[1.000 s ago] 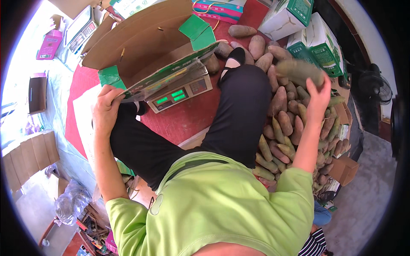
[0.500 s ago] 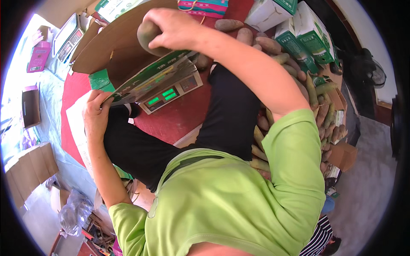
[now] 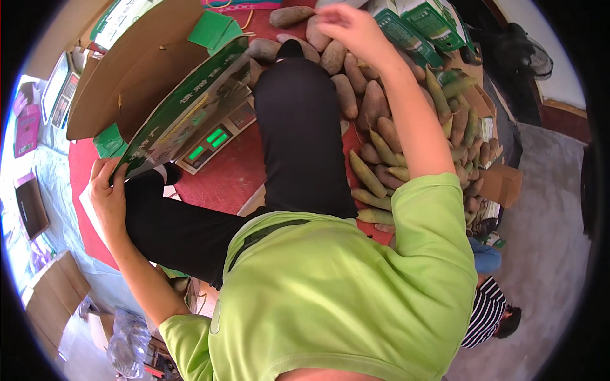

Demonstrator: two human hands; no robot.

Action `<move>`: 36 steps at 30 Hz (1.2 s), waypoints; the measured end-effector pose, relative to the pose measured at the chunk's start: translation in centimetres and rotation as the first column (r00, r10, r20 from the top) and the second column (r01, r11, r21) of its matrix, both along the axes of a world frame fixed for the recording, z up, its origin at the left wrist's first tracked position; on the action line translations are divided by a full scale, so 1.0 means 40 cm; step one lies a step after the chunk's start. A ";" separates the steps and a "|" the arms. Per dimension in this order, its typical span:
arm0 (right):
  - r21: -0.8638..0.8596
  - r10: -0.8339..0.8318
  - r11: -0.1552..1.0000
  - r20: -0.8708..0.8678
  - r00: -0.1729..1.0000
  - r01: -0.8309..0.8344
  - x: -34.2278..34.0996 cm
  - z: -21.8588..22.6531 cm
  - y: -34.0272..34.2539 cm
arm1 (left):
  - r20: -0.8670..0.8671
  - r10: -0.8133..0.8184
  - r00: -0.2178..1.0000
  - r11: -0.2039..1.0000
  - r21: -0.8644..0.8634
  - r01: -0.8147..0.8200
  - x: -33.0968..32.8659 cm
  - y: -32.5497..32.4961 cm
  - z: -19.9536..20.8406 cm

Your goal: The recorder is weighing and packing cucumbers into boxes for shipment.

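Note:
My left hand (image 3: 105, 193) pinches the near left corner of an open cardboard box (image 3: 184, 95) with green printed sides. That box rests on a digital scale (image 3: 232, 130) with a lit green display. Over the far end of a vegetable pile, my right hand (image 3: 356, 32) is raised with nothing in it, its fingers loosely bent and apart. Near it lie reddish-brown, elongated root vegetables (image 3: 346, 95). Long green ones (image 3: 368, 174) lie closer to my right leg. The box's front wall hides its bottom.
Green and white cartons (image 3: 432, 22) stand beyond the pile. A small brown box (image 3: 501, 184) sits at the right, near a person in a striped top (image 3: 486, 311). Another scale (image 3: 62, 95) is at the far left, and a plastic bag (image 3: 127, 346) lies lower left. A fan (image 3: 524, 54) stands far right.
My right hand held a dark, rounded root vegetable above the box; now it is without it and has moved right over the pile. My left hand stays on the box corner. The view has shifted.

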State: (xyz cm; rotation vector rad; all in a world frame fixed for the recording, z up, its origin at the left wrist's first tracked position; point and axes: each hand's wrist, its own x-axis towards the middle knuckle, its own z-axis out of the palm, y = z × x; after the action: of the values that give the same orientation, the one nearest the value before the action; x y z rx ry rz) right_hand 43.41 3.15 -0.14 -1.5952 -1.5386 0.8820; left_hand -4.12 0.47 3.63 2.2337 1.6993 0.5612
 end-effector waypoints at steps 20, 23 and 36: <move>-0.496 -0.396 0.568 0.534 0.747 0.656 0.229 -0.680 -0.689 | -0.077 -0.048 0.996 0.995 0.088 0.055 -0.026 0.013 -0.037; -0.394 -0.292 0.698 0.606 0.740 0.598 0.198 -0.669 -0.630 | -0.073 -0.038 0.997 0.994 0.098 0.045 -0.034 0.012 -0.047; -0.388 -0.512 0.554 0.538 0.669 0.737 0.268 -0.777 -0.593 | -0.024 -0.037 0.999 0.996 0.077 0.039 -0.018 0.019 -0.043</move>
State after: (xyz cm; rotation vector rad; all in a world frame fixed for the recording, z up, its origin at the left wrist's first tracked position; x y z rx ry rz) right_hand 54.14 -20.58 -31.21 -2.6767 -0.7369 0.6604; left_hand -4.83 1.22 1.89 2.3292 1.6689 0.6053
